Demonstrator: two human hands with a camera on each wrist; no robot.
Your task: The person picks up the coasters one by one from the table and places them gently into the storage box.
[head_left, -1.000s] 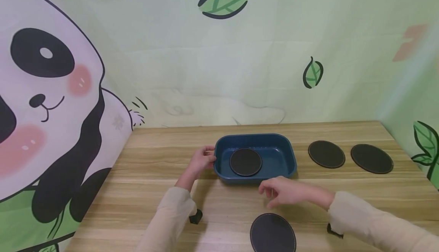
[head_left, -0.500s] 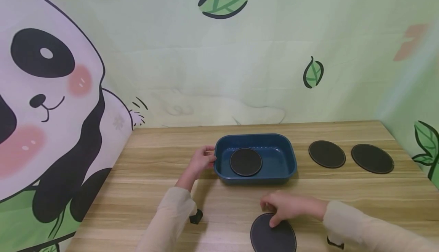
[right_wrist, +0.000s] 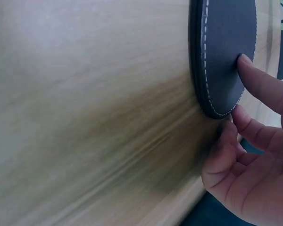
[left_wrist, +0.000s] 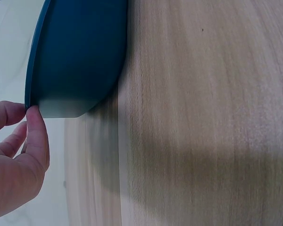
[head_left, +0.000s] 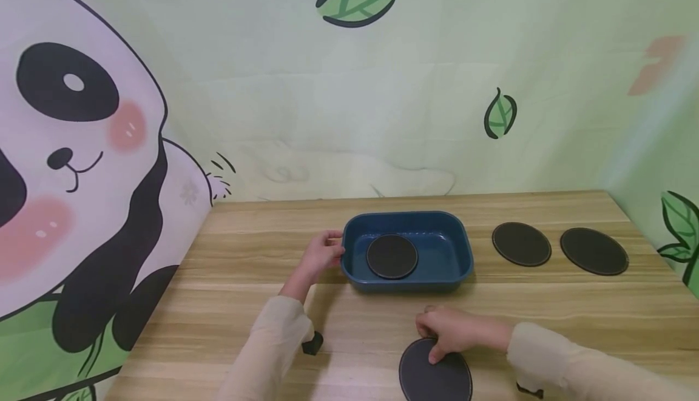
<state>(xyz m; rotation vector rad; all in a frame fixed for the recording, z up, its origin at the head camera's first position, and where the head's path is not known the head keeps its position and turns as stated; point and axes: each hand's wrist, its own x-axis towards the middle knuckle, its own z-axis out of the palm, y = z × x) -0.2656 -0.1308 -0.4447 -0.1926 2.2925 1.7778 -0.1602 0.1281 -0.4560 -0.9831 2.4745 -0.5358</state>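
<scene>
My left hand pinches the left rim of a blue rectangular dish, its thumb and finger meeting at the edge in the left wrist view. Inside the dish, left of centre, lies a round black coaster. At the near edge of the head view is another black coaster, flat on the table. My right hand grips that coaster's far edge. In the right wrist view the thumb presses on the stitched top, and the other fingers curl at the rim; whether they reach underneath is hidden.
Two more black coasters, one nearer and one farther right, lie flat on the wooden table right of the dish. A cloth printed with a panda and leaves hangs behind and to the left of the table.
My right hand has come down from beside the dish's front wall to the near coaster and taken hold of its edge. The left hand and the dish stay in place.
</scene>
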